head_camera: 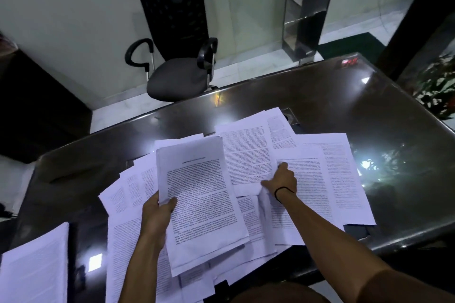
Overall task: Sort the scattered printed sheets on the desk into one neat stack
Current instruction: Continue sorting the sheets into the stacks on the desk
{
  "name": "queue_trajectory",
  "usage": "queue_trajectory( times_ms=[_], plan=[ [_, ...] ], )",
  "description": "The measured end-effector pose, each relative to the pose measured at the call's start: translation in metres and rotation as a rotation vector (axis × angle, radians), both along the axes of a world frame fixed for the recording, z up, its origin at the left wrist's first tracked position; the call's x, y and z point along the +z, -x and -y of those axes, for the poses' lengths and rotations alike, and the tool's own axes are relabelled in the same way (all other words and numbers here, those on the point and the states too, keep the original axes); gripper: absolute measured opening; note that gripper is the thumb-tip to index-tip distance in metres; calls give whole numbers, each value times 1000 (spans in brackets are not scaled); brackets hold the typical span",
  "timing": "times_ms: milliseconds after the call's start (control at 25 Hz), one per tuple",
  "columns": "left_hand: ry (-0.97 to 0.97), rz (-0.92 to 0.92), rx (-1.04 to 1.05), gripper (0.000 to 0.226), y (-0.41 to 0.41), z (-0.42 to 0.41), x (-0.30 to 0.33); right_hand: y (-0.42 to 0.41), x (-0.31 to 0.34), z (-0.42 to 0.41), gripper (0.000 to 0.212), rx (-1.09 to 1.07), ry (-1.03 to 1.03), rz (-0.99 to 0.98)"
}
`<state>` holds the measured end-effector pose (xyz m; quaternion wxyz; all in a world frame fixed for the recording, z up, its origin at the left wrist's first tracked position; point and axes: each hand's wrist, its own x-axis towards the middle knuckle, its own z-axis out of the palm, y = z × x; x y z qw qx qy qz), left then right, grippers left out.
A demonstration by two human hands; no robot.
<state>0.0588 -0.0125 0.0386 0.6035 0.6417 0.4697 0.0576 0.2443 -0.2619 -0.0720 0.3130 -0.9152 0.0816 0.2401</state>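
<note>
Sheets (320,174) mostly lie scattered; my left hand (157,214) grips a small gathered stack (202,204), my right hand (283,179) pinches another sheet.

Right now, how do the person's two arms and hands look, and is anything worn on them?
Both forearms are bare, with no gloves, rings or watch in view. The left hand has nothing on its wrist. The right hand has a thin black band around its wrist. A brown short sleeve shows on the right upper arm, at the picture's lower right corner.
</note>
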Motion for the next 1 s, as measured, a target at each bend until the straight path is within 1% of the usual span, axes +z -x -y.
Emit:
queue_trajectory(
  times_ms=[40, 80, 120, 160, 200, 240, 280, 320, 400, 520, 600, 640, 720, 800, 840, 920, 960, 1000],
  plan=[
    [-56, -29, -8, 32, 4, -5, 2, -2, 1, 1, 47, -3, -16, 44],
    [-152, -60, -50, 28, 6, -9, 6, -5, 5, 3, 23, -6, -25, 99],
    [-293, -91, -126, 20, 7, -14, 10, -10, 14, 7, 10, -1, -25, 164],
    [-421, -110, -233, 10, 5, -18, 14, -20, 23, 11, 10, 19, -6, 242],
    [-566, -119, -346, 16, 0, -19, 21, -31, 36, 15, 10, 62, 10, 332],
    [-690, -95, -439, 24, -7, -22, 25, -43, 51, 18, 9, 118, -1, 430],
    [-799, -53, -511, 27, -18, -19, 34, -54, 68, 20, 9, 179, -35, 518],
    [-906, -3, -584, 30, -30, -15, 41, -63, 85, 19, 7, 229, -98, 592],
    [-1103, 34, -754, 36, -59, 2, 60, -71, 119, 11, 7, 329, -237, 702],
    [-1294, 32, -980, 33, -94, 38, 86, -66, 157, -9, 9, 484, -356, 825],
    [-1390, 41, -1052, 30, -108, 53, 99, -56, 178, -16, 10, 558, -396, 847],
    [-1406, 52, -1054, 29, -112, 56, 101, -50, 189, -17, 8, 573, -407, 824],
    [-1351, 41, -1017, 28, -114, 56, 102, -39, 203, -17, 6, 601, -441, 750],
    [-1231, 44, -889, 34, -108, 50, 99, -33, 210, -11, 15, 617, -496, 645],
    [-1175, 68, -800, 38, -102, 44, 98, -33, 209, -5, 18, 583, -524, 584],
    [-1082, 128, -660, 38, -91, 27, 92, -40, 200, 12, 50, 444, -597, 474],
    [-1030, 156, -623, 35, -85, 20, 89, -42, 191, 19, 63, 359, -678, 401],
    [-973, 177, -600, 33, -78, 14, 86, -41, 182, 24, 70, 267, -785, 304]
  ],
)
